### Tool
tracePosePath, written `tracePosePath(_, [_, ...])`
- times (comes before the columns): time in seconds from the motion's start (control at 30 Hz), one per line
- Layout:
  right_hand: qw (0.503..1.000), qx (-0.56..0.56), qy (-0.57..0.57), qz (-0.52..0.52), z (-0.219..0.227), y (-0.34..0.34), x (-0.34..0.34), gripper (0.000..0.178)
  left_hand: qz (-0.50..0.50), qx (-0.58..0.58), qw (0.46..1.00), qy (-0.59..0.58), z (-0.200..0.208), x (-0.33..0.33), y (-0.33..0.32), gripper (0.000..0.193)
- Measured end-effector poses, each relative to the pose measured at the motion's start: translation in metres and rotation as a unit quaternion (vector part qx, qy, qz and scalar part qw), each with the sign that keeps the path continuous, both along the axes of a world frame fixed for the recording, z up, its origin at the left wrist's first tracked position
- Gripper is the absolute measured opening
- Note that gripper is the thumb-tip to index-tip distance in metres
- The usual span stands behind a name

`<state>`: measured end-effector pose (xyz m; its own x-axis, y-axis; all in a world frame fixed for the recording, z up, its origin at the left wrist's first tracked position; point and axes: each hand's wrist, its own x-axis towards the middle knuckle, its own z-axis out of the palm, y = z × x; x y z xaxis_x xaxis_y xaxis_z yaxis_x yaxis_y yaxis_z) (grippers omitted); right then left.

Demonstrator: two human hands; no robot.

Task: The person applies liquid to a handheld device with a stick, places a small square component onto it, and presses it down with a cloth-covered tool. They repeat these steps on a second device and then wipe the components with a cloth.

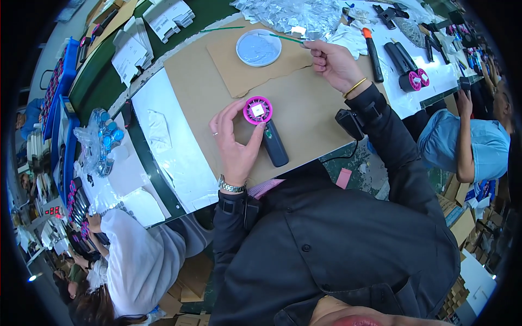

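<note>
My left hand (pixel 235 148) is closed around the pink ring head of a handheld device (pixel 276 148) with a dark grey handle. A small white square sits in the middle of the ring, and the handle points toward me over the brown cardboard sheet (pixel 326 119). Pinched in the fingers of my right hand (pixel 338 66) is a thin green stick (pixel 288 38). Its far end reaches over a round white dish (pixel 240 57) of grey paste, but I cannot tell whether it touches the paste. The dish stands on a smaller torn piece of cardboard (pixel 231 76).
An orange-and-black tool (pixel 374 57) and two dark handles with pink ends (pixel 410 76) lie to the right. Another green stick (pixel 223 29) is beyond the dish. Clear plastic bags (pixel 293 16) pile up at the back. Co-workers sit at left (pixel 141 255) and right (pixel 451 141).
</note>
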<state>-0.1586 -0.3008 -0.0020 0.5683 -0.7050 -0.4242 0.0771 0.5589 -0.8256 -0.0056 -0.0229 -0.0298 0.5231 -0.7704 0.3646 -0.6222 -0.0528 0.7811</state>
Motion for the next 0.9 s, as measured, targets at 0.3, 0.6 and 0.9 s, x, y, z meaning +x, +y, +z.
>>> tracePosePath(0.3, [0.996,-0.085,0.007,0.006,0.011,0.004,0.001,0.015,0.002,-0.004,1.000,-0.001,-0.002,-0.002,-0.001,0.062])
tracePosePath(0.6, [0.629,-0.765,0.140,-0.001,-0.005,0.017,0.004,0.010,0.002,-0.005,1.000,-0.003,-0.002,-0.002,-0.001,0.061])
tracePosePath(0.9, [0.695,-0.702,0.152,0.011,-0.002,0.027,-0.002,0.011,-0.001,-0.003,1.000,0.000,-0.003,-0.001,-0.001,0.061])
